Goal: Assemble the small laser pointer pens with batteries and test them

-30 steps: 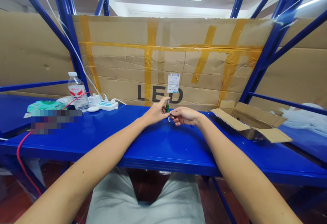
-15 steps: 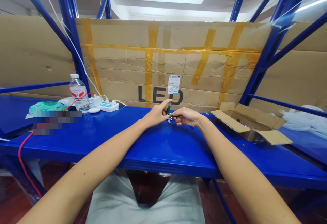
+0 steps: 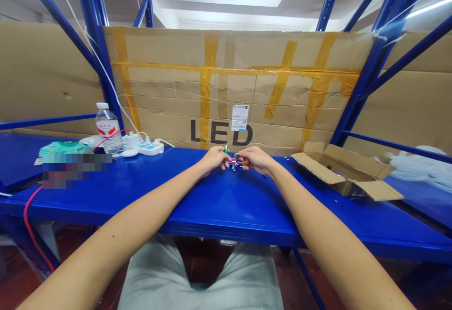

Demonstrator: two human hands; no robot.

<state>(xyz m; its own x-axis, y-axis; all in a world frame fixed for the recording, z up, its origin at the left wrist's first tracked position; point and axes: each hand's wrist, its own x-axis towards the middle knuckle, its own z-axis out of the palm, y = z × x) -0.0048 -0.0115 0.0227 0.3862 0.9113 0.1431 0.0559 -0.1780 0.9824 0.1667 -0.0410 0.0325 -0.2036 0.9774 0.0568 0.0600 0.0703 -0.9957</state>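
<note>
Above the far middle of the blue table (image 3: pixel 226 206), my left hand (image 3: pixel 213 159) is closed round a small shiny green object (image 3: pixel 226 148) whose top end sticks up past the fingers. Facing it, my right hand (image 3: pixel 258 160) pinches a small dark piece (image 3: pixel 236 155) between thumb and fingertips. Shiny pink-purple parts (image 3: pixel 233 163) show in the gap between both hands; which hand bears them I cannot tell. A tiny metallic bit (image 3: pixel 233 169) lies just below them. The fingers hide much of these things, and their kind is too small to make out.
An open cardboard box (image 3: pixel 335 171) stands on the right. To the left are a water bottle (image 3: pixel 108 131), a white power strip (image 3: pixel 150 147), a green soft pack (image 3: pixel 65 149) and a red cable (image 3: pixel 30 206). A large cardboard sheet (image 3: pixel 169 93) rises behind the table.
My left hand has moved slightly left and its raised thumb and fingers have come down. The green object has shifted left with it. Pink-purple parts now show between the hands.
</note>
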